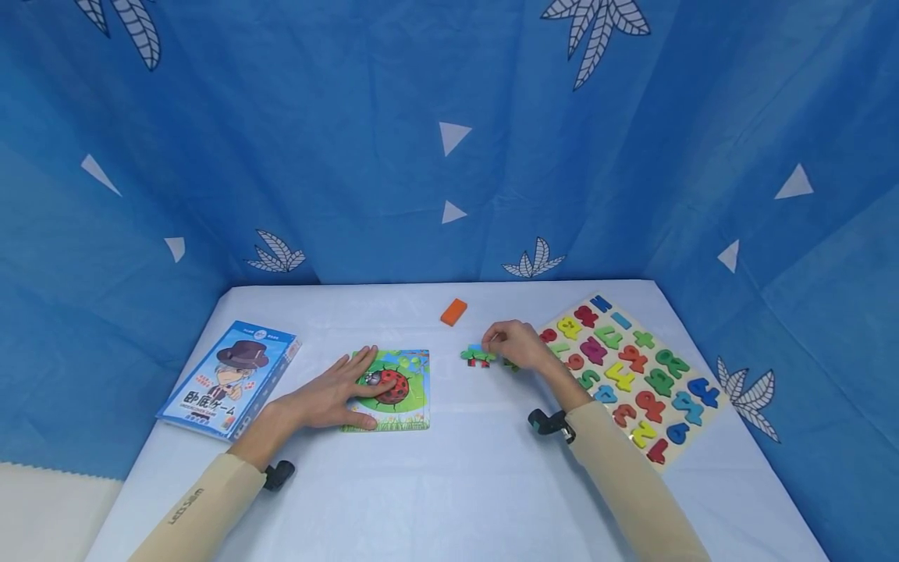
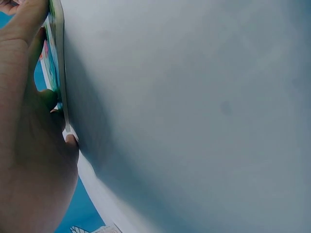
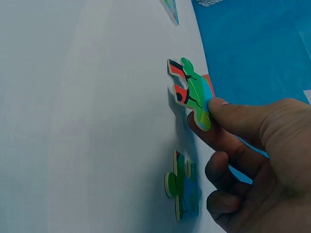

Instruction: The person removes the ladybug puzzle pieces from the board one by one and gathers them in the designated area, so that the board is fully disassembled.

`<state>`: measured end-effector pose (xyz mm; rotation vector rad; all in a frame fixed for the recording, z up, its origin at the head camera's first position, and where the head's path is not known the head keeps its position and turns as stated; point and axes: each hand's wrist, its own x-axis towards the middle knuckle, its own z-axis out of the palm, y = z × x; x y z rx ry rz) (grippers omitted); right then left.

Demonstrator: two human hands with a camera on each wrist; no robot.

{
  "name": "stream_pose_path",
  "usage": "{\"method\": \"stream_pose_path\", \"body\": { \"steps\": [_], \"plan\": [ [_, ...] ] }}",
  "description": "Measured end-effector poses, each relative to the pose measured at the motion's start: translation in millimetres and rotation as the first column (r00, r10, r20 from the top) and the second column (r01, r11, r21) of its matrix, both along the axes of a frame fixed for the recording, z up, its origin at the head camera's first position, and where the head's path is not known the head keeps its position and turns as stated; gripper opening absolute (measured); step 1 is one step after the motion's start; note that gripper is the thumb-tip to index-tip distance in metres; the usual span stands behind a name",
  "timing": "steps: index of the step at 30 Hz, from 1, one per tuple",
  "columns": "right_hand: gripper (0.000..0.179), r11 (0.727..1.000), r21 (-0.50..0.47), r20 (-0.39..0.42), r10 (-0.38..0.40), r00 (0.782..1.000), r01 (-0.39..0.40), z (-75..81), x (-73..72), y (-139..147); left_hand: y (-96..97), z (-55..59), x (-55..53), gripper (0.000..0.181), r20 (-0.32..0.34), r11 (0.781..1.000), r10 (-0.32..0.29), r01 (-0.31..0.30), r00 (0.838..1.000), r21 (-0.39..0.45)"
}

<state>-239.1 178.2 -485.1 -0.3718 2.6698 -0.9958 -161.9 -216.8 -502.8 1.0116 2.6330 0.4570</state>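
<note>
My left hand (image 1: 330, 396) lies with fingers spread over a square ladybug jigsaw puzzle (image 1: 410, 414). Its fingers cover the left part of the picture. Between thumb and forefinger, my right hand (image 1: 521, 343) pinches a green puzzle piece (image 3: 196, 94) with red and black patches and a blue edge, tilted above the white table. Below it in the right wrist view, a second puzzle piece (image 3: 181, 187), green and blue, lies on the table; the right hand mostly hides it in the head view. The left wrist view catches the puzzle edge-on beside the hand.
At the right lies a board of colourful numbers and signs (image 1: 621, 375), partly under the right forearm. An orange block (image 1: 453, 312) sits near the back edge. A blue game box (image 1: 228, 378) stands at the left. Blue curtains (image 1: 379, 140) enclose the table.
</note>
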Motion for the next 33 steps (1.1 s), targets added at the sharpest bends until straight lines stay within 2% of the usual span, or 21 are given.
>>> {"method": "stream_pose_path", "body": {
  "steps": [9,14,33],
  "plan": [
    [0.006,0.999,0.034,-0.013,0.009,1.000,-0.009,2.6,-4.1,4.5,0.2,0.9,0.7,0.078,0.005,1.000,0.003,-0.003,1.000,0.007],
    [0.011,0.998,0.055,-0.021,0.009,1.000,-0.008,1.4,-4.4,4.8,0.2,1.1,1.0,0.078,0.006,1.000,0.001,-0.001,1.000,0.006],
    [0.012,0.998,0.058,-0.026,-0.006,1.000,0.007,-1.1,-2.9,3.8,0.1,2.4,1.9,0.078,0.008,1.000,0.004,-0.004,1.000,0.011]
  ]
}}
